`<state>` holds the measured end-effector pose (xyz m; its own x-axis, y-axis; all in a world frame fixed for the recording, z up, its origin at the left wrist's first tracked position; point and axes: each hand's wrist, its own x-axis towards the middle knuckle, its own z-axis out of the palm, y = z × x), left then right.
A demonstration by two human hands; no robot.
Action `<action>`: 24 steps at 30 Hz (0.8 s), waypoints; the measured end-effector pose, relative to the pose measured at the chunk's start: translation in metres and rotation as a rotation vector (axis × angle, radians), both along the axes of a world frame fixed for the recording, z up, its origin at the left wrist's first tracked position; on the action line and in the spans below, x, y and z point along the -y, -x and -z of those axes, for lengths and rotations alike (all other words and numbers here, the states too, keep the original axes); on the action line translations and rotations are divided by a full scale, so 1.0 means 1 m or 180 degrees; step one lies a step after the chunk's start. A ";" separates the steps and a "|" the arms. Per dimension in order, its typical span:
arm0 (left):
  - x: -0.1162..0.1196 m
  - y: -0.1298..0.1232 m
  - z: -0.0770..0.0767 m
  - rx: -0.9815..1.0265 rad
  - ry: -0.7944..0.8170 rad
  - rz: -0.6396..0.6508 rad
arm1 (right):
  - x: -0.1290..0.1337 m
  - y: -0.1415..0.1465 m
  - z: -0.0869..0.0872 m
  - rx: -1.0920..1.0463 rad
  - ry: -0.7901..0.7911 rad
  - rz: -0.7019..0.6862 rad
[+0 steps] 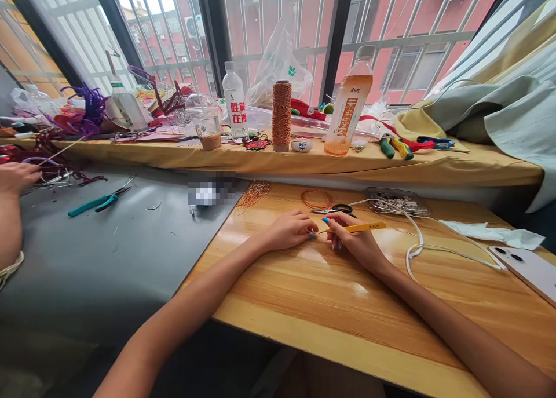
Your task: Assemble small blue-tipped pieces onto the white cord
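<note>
Tweezers (367, 227) pinched in right hand (353, 240); left hand (287, 230) curled, contents unclear; near tabletop edge (304, 335) well apart.

A plastic cup (207, 132), a clear bottle (235, 97) and an amber bottle (347, 114) stand on the ledge (243, 161).

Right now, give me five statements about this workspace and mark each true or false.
1. The right hand holds the yellow tweezers. True.
2. The phone lies left of the scissors. False: the phone lies to the right of the scissors.
3. The teal pliers lie on the grey table. True.
4. The thread spool lies on its side. False: the thread spool stands upright on the cloth-covered ledge.
5. The orange coil lies on the wooden table. True.
</note>
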<state>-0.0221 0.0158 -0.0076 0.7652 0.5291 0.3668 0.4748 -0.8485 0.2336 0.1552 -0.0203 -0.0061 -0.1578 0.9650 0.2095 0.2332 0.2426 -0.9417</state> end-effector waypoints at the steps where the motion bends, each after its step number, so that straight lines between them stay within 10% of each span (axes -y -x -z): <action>1: 0.000 0.000 0.000 0.0014 -0.0008 0.0035 | 0.000 0.000 0.001 0.0017 -0.0011 -0.0010; 24: -0.001 -0.005 0.008 0.0140 0.0106 -0.0019 | 0.003 0.006 -0.001 0.1229 -0.0629 -0.0036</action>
<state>-0.0170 0.0169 -0.0158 0.7455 0.5460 0.3822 0.4684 -0.8372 0.2824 0.1493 -0.0234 -0.0049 -0.2711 0.9100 0.3135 0.5556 0.4140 -0.7211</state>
